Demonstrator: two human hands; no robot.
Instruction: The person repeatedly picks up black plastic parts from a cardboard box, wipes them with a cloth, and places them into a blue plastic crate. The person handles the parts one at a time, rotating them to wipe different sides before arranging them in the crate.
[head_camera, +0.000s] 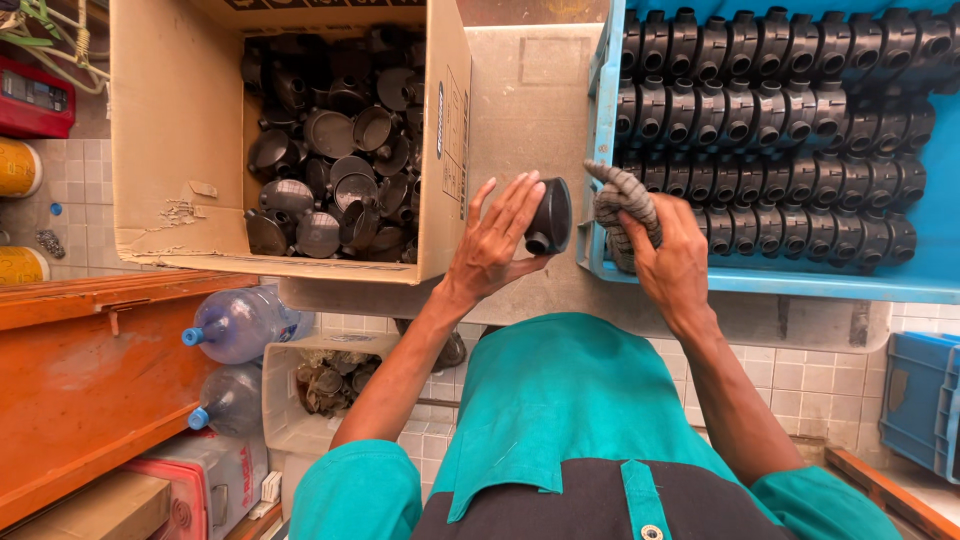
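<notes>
My left hand (497, 243) holds a round black plastic fitting (549, 217) over the grey bench, just right of the cardboard box (180, 150). That box is full of several loose black fittings (335, 150). My right hand (668, 255) grips a striped grey rag (622, 203) at the left rim of the blue tray (598, 150). In the tray, black fittings (780, 120) lie in tidy rows. The fitting and the rag sit a few centimetres apart.
A grey bench top (525, 110) carries the box and the tray. Below left lie an orange wooden board (90, 380), two clear water bottles (235, 325) with blue caps and a small bin (300, 400) of scraps. A blue crate (920, 400) stands on the tiled floor at right.
</notes>
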